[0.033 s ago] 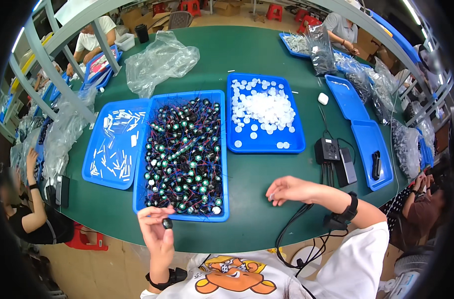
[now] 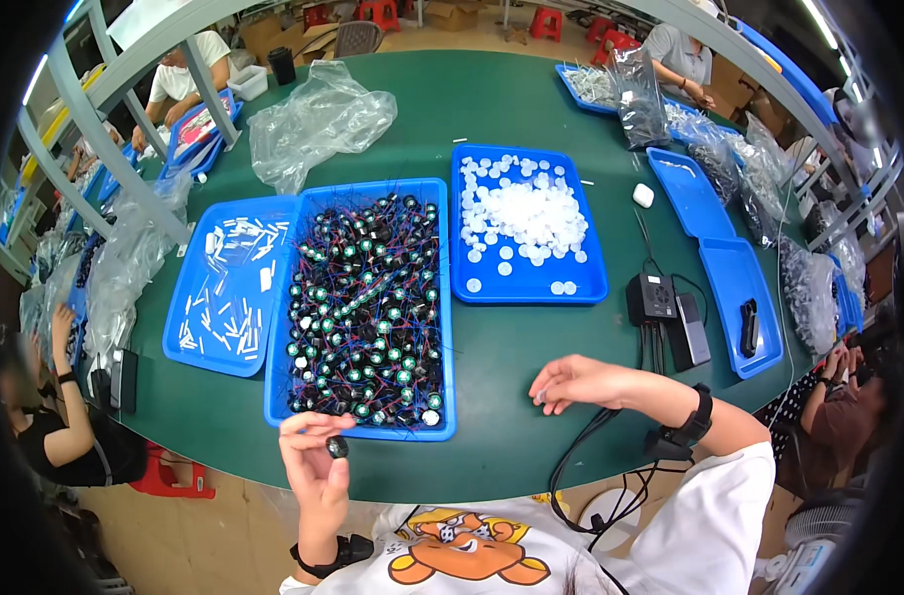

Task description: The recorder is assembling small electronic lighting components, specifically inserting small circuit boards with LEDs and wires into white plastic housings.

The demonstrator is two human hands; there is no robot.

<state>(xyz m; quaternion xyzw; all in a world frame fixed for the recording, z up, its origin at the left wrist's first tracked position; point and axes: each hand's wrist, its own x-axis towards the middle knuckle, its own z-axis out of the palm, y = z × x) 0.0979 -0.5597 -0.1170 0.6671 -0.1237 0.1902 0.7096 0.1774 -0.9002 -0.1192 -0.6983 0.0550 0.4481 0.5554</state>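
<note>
My left hand (image 2: 311,468) is closed on a small round black component (image 2: 337,447), held between thumb and fingers just off the front edge of a blue tray (image 2: 448,327). That tray is heaped with similar black round parts (image 2: 368,297) bearing green faces and thin red and blue wires. Above the green tabletop to the right, my right hand (image 2: 583,385) pinches a tiny whitish piece (image 2: 541,397), too small to name. Beyond it, another blue tray (image 2: 521,295) holds a pile of translucent white discs (image 2: 531,218).
Left of the wired parts, a blue tray (image 2: 189,297) contains short white strips. A clear plastic bag (image 2: 318,119) lies behind. A black box with cables (image 2: 653,297), a grey power bank (image 2: 688,332) and a blue tray (image 2: 739,342) stand right. Cables (image 2: 576,456) hang beside my right forearm. Other people sit around.
My left hand with the black component has shifted very slightly right, and the component has turned a little. My right hand has moved slightly down, still pinching the whitish piece.
</note>
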